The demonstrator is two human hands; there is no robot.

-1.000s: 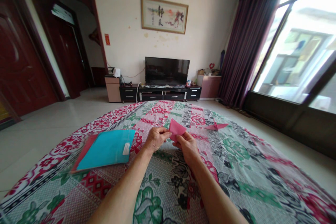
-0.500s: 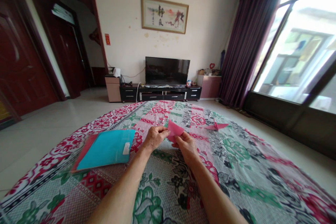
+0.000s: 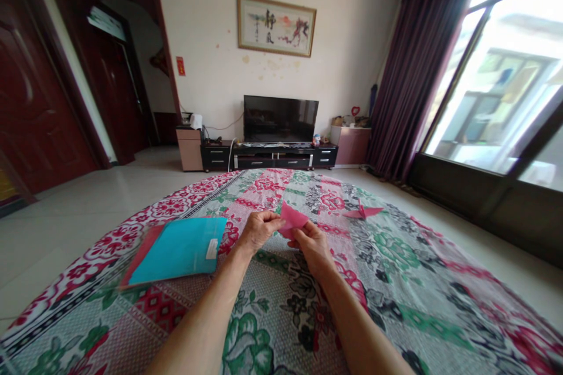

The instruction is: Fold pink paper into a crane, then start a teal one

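A small folded piece of pink paper (image 3: 293, 218) is held up over the table between both hands. My left hand (image 3: 259, 229) pinches its left edge between thumb and fingers. On the lower right side, my right hand (image 3: 311, 241) grips the same paper, with the thumb in front. A pink origami crane (image 3: 363, 211) rests on the cloth to the right, apart from the hands. Left of my left hand lies a pack of coloured paper (image 3: 180, 252), blue on top with a red sheet showing at its left edge and a white label near the right side.
A patterned floral tablecloth (image 3: 396, 299) covers the round table. Beyond the table, a television (image 3: 280, 120) stands on a low black cabinet (image 3: 259, 161). Dark curtains (image 3: 396, 70) and a large window are at the right, and dark red doors (image 3: 39, 94) at the left.
Almost nothing differs. Both hands keep their hold on the pink paper in the same place, and its upper edge is tilted very slightly differently.
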